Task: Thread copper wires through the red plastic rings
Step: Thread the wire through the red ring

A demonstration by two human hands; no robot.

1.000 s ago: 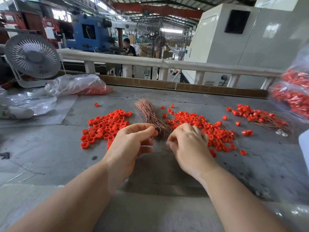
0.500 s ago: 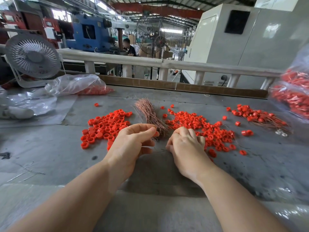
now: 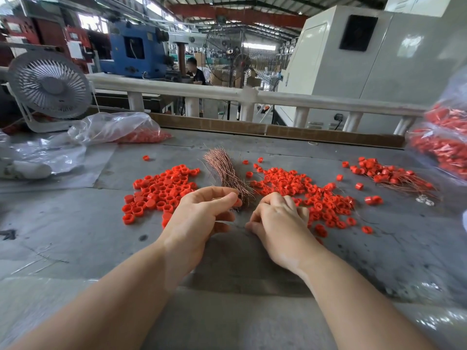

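Worktable: you are working at a grey, scuffed table top (image 3: 75, 223) with both bare forearms stretched over it.
Left hand: your left hand (image 3: 199, 215) is curled, thumb and forefinger pinching one small red plastic ring (image 3: 237, 202) at their tips.
Right hand: your right hand (image 3: 280, 223) is curled knuckles-up just beside the left; its fingertips point down and inward, and a thin copper wire (image 3: 236, 225) runs across the gap between your hands towards them. It appears to be pinching that wire, though the grip itself is hidden beneath the fingers.
Copper supply: the bundle of thin copper wires (image 3: 225, 170) lies on the table just beyond your hands, its near end right behind the pinched ring, its far end fanned out.
Unthreaded rings: a heap of loose red plastic rings (image 3: 161, 190) lies beyond and left of your left hand, close to its knuckles.
Middle heap: a wider scatter of red rings (image 3: 313, 195) spreads beyond and right of your right hand, touching its far side; fine wires show among them.
Far pile: a smaller pile of red rings with copper wires trailing out (image 3: 389, 173) lies well apart, at far right.
Bags: a clear plastic bag holding red rings (image 3: 121, 130) lies at far left; another bag of red parts (image 3: 444, 142) sits at the right edge.
Surroundings: a grey desk fan (image 3: 50, 84) stands at the table's far left corner.
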